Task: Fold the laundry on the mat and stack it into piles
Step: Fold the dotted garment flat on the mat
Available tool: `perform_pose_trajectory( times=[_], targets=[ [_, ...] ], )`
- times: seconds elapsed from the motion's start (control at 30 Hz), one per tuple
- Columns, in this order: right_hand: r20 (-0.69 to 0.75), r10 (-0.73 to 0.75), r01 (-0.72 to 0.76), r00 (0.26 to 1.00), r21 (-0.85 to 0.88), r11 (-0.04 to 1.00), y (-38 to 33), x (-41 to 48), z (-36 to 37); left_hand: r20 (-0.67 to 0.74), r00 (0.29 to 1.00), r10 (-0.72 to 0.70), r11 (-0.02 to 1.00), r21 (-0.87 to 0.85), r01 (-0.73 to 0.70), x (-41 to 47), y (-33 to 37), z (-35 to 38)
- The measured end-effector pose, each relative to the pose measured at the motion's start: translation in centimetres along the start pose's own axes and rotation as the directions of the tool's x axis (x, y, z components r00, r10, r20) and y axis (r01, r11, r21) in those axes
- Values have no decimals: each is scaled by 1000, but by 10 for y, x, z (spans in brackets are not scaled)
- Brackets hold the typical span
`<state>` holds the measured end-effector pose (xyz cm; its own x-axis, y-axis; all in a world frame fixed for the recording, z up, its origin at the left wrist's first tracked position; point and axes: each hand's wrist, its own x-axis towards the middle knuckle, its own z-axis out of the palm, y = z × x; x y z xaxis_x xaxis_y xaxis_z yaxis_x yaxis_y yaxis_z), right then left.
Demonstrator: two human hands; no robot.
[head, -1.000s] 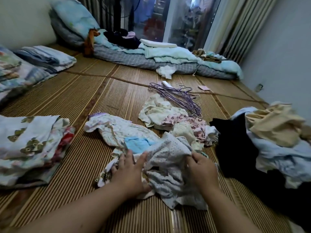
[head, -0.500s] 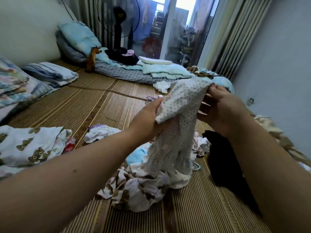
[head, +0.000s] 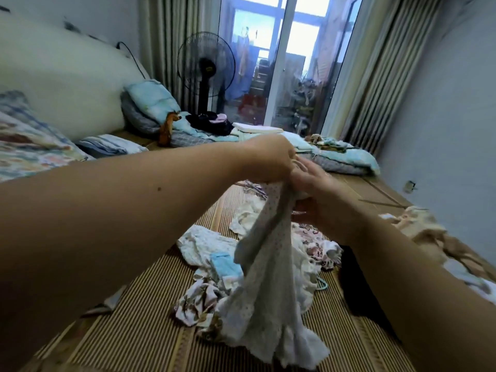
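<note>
Single wide-angle view, worn on the person's head. It faces forward and somewhat down along the brown striped woven mat (head: 145, 336) toward the tall glass sliding door (head: 255, 63) at the far end. Both forearms enter from the lower corners, very near the lens. The left hand (head: 268, 159) and right hand (head: 322, 200) meet mid-frame, gripping a white dotted garment (head: 268, 264).

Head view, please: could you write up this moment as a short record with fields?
held item: white dotted garment, hanging bunched from its top
left hand: grips the top
right hand: holds the top beside it
surface: striped mat
unfolded on mat: floral piece, blue piece, black garment
stage: held up, not yet folded
</note>
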<state>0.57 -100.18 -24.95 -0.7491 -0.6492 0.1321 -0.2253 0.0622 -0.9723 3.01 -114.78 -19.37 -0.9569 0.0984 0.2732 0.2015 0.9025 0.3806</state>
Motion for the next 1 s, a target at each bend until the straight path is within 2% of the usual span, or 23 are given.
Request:
perform_pose_trajectory(
  times=[0.07,0.1,0.13,0.2,0.27,0.43,0.53,0.57,0.63,0.7,0.73,0.77,0.83,0.9,0.97,1.0],
  targets=[
    [-178,-54,2,983,-278,961,1,5,9,41,999,-13,1000,24,12,-3,0,0],
    [-269,-65,-25,961,-317,948,0,6,10,57,998,-17,998,-56,20,-7,-1,-1],
    [-335,-58,-49,940,-301,952,-1,6,10,71,997,-10,982,-189,23,-12,-2,-2],
    [-399,-12,-72,917,-196,978,-8,3,7,118,993,11,864,-500,49,-24,-10,-2],
    [-431,23,-73,902,-101,992,-18,-1,3,180,982,51,757,-649,79,-36,-22,6],
    [-583,-45,19,811,-51,999,-48,-5,1,349,926,147,688,-708,157,-63,-43,59],
    [-606,-97,96,790,-34,995,-67,-14,-1,242,969,42,774,-621,121,-73,-41,82],
    [-617,-109,104,780,-44,994,-72,-18,-3,193,981,15,769,-629,112,-74,-39,85],
    [-646,-127,90,752,-91,992,-77,-26,-11,106,992,-67,658,-743,124,-72,-39,83],
    [-680,-114,59,724,-104,993,-74,-34,-20,84,988,-127,480,-867,136,-70,-41,73],
    [-691,-84,43,718,-76,996,-71,-36,-24,104,989,-102,414,-900,137,-70,-40,68],
    [-695,-44,40,717,-22,999,-67,-38,-26,140,989,-49,403,-903,148,-70,-38,64],
    [-681,27,43,732,86,995,-64,-38,-26,219,975,30,518,-838,172,-71,-30,65],
    [-666,58,2,744,89,996,-62,-35,-25,240,969,52,660,-737,146,-70,-20,75],
    [-694,41,-48,719,9,999,-58,-33,-27,192,981,27,713,-691,115,-68,-13,84],
    [-728,-19,-105,686,-125,987,-55,-35,-29,163,987,1,701,-703,115,-67,-12,85]
  ],
)
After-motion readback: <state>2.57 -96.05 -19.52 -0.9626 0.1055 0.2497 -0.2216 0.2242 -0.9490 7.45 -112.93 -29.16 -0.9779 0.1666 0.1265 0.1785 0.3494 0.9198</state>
